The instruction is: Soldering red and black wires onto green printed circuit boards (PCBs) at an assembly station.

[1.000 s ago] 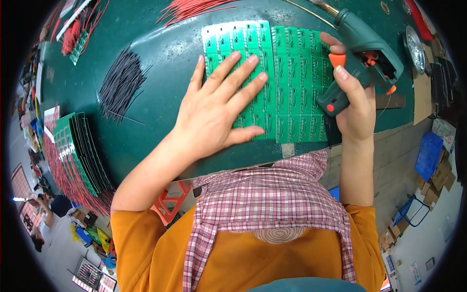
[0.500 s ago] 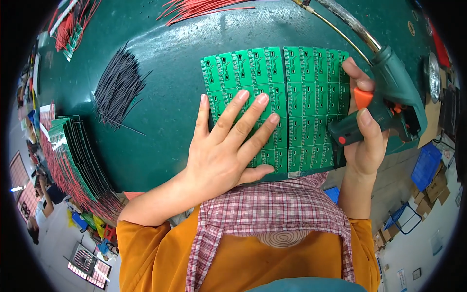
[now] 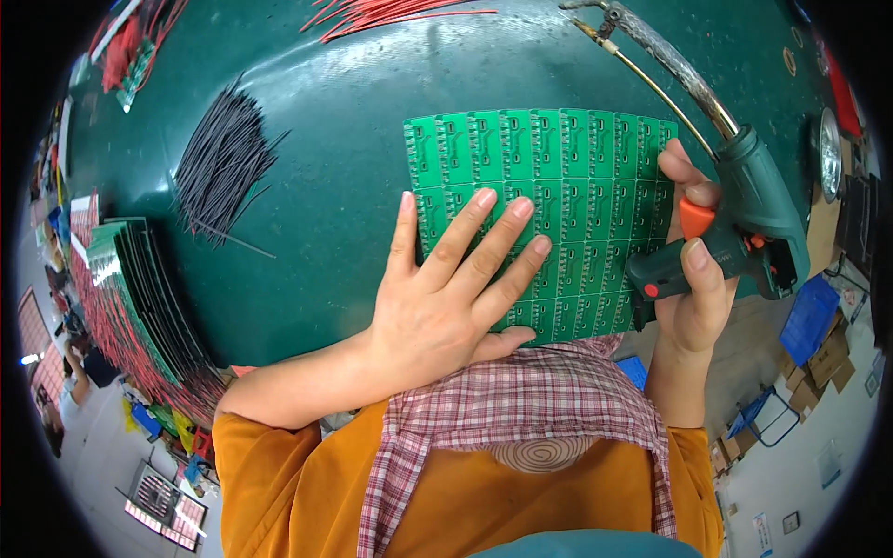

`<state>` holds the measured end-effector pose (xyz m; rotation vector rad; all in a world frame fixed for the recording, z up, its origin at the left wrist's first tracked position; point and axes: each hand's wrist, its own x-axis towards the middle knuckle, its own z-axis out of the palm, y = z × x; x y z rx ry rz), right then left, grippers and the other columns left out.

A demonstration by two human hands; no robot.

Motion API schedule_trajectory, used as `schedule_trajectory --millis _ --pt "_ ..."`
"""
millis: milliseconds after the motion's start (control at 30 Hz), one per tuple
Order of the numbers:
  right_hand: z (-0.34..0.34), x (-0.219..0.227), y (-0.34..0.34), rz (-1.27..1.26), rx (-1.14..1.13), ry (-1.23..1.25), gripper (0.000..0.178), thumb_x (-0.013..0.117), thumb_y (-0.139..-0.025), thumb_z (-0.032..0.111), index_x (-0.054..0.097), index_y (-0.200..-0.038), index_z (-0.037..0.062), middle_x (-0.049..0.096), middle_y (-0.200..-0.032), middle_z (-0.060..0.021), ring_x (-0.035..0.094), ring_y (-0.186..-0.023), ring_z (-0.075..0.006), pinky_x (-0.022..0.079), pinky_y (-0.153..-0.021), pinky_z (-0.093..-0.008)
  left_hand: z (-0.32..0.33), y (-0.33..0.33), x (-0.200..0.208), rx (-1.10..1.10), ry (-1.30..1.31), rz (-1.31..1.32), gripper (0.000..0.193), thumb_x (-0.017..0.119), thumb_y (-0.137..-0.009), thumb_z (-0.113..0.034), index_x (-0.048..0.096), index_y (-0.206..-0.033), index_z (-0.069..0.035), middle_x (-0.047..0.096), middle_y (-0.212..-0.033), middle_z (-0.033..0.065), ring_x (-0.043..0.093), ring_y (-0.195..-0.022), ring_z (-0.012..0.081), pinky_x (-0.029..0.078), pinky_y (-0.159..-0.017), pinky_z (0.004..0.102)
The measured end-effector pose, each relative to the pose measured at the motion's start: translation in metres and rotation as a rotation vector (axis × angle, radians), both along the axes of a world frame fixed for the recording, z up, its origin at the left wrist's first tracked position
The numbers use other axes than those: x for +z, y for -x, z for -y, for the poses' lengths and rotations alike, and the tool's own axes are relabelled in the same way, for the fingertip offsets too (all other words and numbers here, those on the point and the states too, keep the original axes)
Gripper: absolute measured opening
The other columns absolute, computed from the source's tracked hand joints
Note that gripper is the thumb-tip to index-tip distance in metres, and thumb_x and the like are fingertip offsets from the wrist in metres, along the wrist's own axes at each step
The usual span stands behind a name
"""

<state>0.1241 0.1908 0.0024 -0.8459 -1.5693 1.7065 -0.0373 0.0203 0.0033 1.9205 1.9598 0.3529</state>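
Note:
My left hand (image 3: 437, 302) lies flat with fingers spread on green circuit board panels (image 3: 549, 149) at the table's near edge. The panels are divided into rows of small boards, and no dark gap shows between them. My right hand (image 3: 696, 312) grips a dark green soldering gun (image 3: 758, 191) with an orange trigger, beside the panels' right edge. The gun's metal barrel and thin brass-coloured solder feed tube (image 3: 651, 88) reach up and left, above the table. Part of the right hand is hidden behind the gun and panels.
On the dark green table (image 3: 316, 251) lie a bundle of black wires (image 3: 226, 163) at left and red wires (image 3: 391, 14) at the far edge. Stacked boards with red wires (image 3: 139, 298) stand at the near left. A round metal dish (image 3: 828, 153) sits at far right.
Both panels have shifted slightly nearer, and the dark gap between them has closed. My left hand slid a little right and nearer with them. The soldering gun moved slightly nearer.

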Motion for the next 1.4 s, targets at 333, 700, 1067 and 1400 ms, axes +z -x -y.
schedule_trajectory --millis 333,700,1067,1400 --pt "0.022 0.018 0.013 -0.053 0.101 -0.046 0.035 0.052 -0.084 0.015 0.05 -0.115 -0.0012 0.049 -0.125 -0.0261 0.037 -0.128 -0.0339 0.015 -0.112 -0.0474 0.033 0.006 0.008 0.07 -0.12 0.142 0.085 0.07 -0.06 -0.054 0.046 -0.131 -0.015 0.028 -0.146 0.0137 0.025 -0.136 0.0325 0.022 -0.099 0.0682" --pt "-0.002 0.005 -0.072 0.055 -0.052 0.215 0.055 0.059 -0.087 0.029 0.04 -0.132 0.0039 0.044 -0.134 -0.0103 0.043 -0.12 -0.0259 0.035 -0.103 -0.0407 0.026 0.128 0.012 0.657 -0.558 -0.19 0.032 0.058 -0.083 -0.02 0.057 -0.11 -0.003 0.054 -0.12 0.0139 0.043 -0.119 0.0337 0.033 -0.098 0.0524" --pt "0.046 0.046 -0.027 -0.02 -0.152 0.197 0.036 0.052 -0.088 0.016 0.047 -0.118 -0.0014 0.053 -0.119 -0.0182 0.061 -0.089 -0.0202 0.052 -0.075 -0.0329 -0.094 0.204 0.037 0.325 -0.507 -0.205 0.025 0.046 -0.087 -0.014 0.063 -0.102 -0.003 0.062 -0.101 0.0162 0.056 -0.099 0.0358 0.045 -0.086 0.0444" --pt "0.045 0.051 -0.038 0.08 -0.19 0.195 0.039 0.054 -0.086 0.021 0.053 -0.117 -0.003 0.06 -0.101 -0.011 0.058 -0.086 -0.0144 0.049 -0.073 -0.0284 -0.157 0.166 0.041 0.236 0.017 -0.445 0.021 0.052 -0.081 -0.017 0.068 -0.089 -0.007 0.062 -0.102 0.0148 0.059 -0.098 0.0307 0.05 -0.081 0.0411"
